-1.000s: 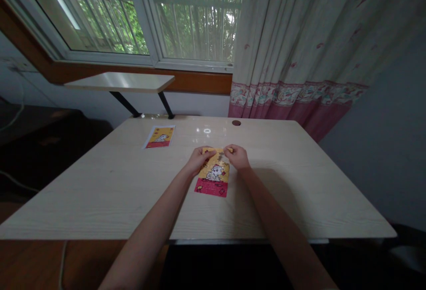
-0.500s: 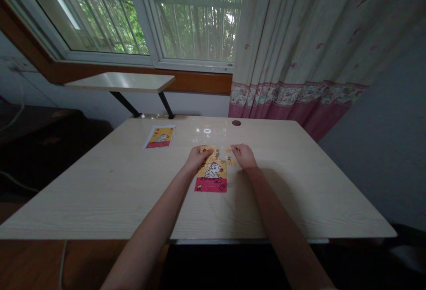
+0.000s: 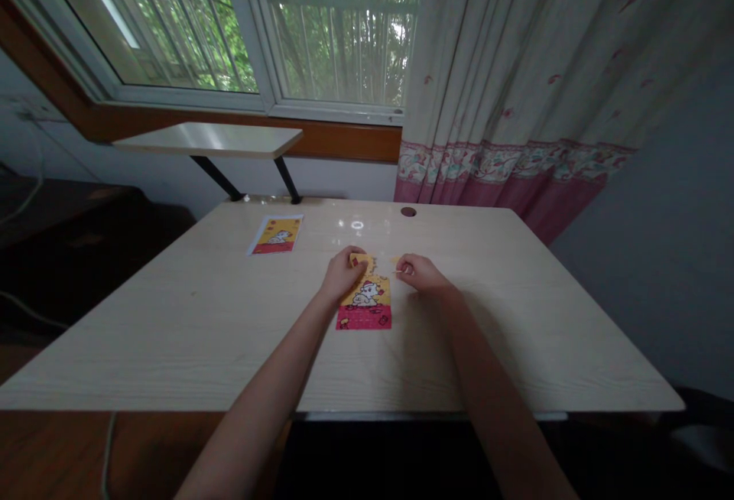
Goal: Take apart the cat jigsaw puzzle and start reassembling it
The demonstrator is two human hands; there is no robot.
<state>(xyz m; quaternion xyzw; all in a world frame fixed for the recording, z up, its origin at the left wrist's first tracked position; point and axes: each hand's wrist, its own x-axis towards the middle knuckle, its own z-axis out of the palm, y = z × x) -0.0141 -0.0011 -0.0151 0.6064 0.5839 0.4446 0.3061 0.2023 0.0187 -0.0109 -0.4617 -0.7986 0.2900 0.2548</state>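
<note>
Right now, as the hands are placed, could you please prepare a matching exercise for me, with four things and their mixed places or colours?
1. left hand
2. right hand
3. printed sheet
4. curtain

A. pale above, pink at the bottom
B. curled, right of the puzzle
C. lying on the desk, apart from both hands
D. over the puzzle's upper left part

Pairs: 1-D, 2-B, 3-C, 4-A

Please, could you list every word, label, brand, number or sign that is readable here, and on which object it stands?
None can be read.
Puzzle: animal picture on yellow and red; its small marks are too small to read.
Printed sheet: similar picture; its small details are too blurred to tell.
</note>
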